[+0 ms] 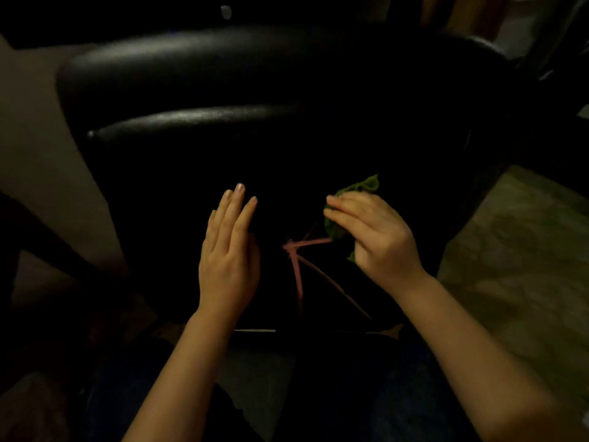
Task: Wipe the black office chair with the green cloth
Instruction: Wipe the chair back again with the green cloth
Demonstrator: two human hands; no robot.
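**dustbunny_42:** Left hand [228, 250] is flat, fingers straight and together, holding nothing. It's over the dark middle panel of the black office chair [223, 55], but it's too dim to tell if it's pressing down or just hovering. Right hand [376, 237] has its fingers curled round the green cloth [363, 186], which is bunched into a wad. A frill pokes out past the fingertips and a scrap shows under the palm. The cloth is right of centre over that same panel, just beside some thin pink strips [298, 269] that cross between the hands. Any tips for the wipe?

**wipe_it_good:** I'd say the wiping is in its early or middle stage, and nothing here shows which parts are done. My advice is to open that wad out a bit so more cloth meets the surface, because a tight ball only cleans a thin line. Plant the flat hand on the chair to stop it swivelling. Work in overlapping strokes across the panel, then go up to the two glossy padded rolls behind it and get into the crease between them. Ease off near the pink strips, since I can't tell what they are. The patterned floor [526, 256] on the right isn't part of the job.
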